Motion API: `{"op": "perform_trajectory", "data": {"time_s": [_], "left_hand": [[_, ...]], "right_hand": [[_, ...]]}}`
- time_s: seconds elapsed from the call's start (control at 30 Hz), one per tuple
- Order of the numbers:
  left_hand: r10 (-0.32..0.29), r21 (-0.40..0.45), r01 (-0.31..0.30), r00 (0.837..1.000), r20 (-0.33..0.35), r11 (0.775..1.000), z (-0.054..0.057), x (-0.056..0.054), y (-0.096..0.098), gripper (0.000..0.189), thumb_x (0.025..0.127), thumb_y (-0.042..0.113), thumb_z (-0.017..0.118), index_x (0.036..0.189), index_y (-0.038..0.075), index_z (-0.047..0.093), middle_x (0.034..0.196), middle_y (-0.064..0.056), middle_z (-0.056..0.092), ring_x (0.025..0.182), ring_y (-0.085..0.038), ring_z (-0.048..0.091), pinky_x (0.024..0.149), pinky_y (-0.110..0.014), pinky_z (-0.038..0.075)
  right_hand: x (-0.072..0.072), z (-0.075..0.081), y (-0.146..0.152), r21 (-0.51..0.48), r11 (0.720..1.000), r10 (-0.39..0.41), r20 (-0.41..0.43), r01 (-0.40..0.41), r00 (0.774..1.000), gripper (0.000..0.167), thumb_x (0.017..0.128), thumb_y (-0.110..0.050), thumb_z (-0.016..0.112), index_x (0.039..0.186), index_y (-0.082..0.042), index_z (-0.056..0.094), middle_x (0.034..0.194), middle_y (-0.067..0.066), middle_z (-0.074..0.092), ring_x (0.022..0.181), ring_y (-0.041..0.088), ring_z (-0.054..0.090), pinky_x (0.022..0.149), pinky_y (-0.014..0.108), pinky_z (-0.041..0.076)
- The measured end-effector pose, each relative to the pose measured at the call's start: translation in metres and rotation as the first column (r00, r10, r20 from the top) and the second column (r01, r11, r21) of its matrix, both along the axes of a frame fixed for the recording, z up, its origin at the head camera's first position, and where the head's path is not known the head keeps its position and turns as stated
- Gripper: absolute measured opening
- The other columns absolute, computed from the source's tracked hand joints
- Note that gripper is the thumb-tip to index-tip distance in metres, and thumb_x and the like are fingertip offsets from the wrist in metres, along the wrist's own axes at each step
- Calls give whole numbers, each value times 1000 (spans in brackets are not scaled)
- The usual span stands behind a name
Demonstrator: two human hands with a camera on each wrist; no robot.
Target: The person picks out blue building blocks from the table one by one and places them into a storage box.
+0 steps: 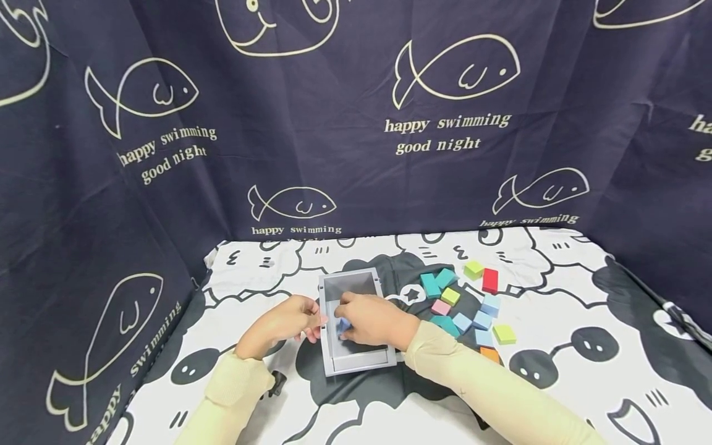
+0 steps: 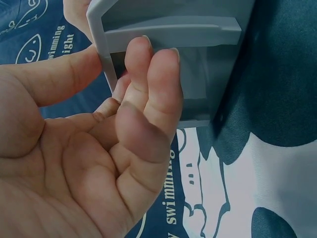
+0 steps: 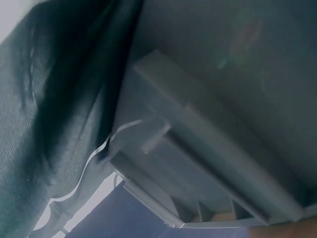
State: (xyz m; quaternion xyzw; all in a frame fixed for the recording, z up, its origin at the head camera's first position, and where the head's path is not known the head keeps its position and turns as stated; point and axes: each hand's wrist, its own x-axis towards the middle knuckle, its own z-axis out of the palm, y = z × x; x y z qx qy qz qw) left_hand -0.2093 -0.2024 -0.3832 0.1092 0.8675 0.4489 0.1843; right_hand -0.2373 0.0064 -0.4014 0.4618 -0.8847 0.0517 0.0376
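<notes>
A grey plastic box point(image 1: 358, 369) with an open top stands on the patterned cloth. My left hand point(image 1: 289, 318) holds its left side; in the left wrist view the thumb touches the rim and fingertips point(image 2: 163, 64) lie against a ledge on the outer wall. My right hand point(image 1: 369, 318) reaches over the right rim into the box. Its fingers curl round a blue block point(image 1: 343, 326), mostly hidden beneath them. The right wrist view shows mainly the box's outer wall point(image 3: 223, 163), dim and close, with a strip of skin at the bottom edge.
Right of the box lie loose blocks: teal point(image 1: 430, 285), red point(image 1: 490, 280), pink point(image 1: 441, 307), yellow-green point(image 1: 504, 334), light blue point(image 1: 483, 320) and orange point(image 1: 489, 354). The right forearm passes in front of them. A dark fish-print curtain point(image 1: 356, 123) hangs behind the cloth.
</notes>
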Motion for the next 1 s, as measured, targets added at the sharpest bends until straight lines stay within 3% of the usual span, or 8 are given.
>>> {"op": "perform_trajectory", "data": {"time_s": [0.53,1.0], "left_hand": [[-3,16,3,1000,3,1000,-2,0,0,16,96,15,61,89,0,61,70,-7,65,60,-15,64,54,-31,49],[12,25,-13,1000,21,1000,0,1,2,16,97,13,61,87,0,60,70,-7,64,61,-15,64,55,-29,50]], "right_hand": [[3,-3,-4,122,992,-39,-19,41,999,28,80,-33,82,102,-19,73,88,-5,66,81,13,66,74,33,54],[4,-2,-4,111,993,-39,-24,41,999,27,75,-29,85,97,-20,74,87,-6,65,77,12,65,73,33,55]]}}
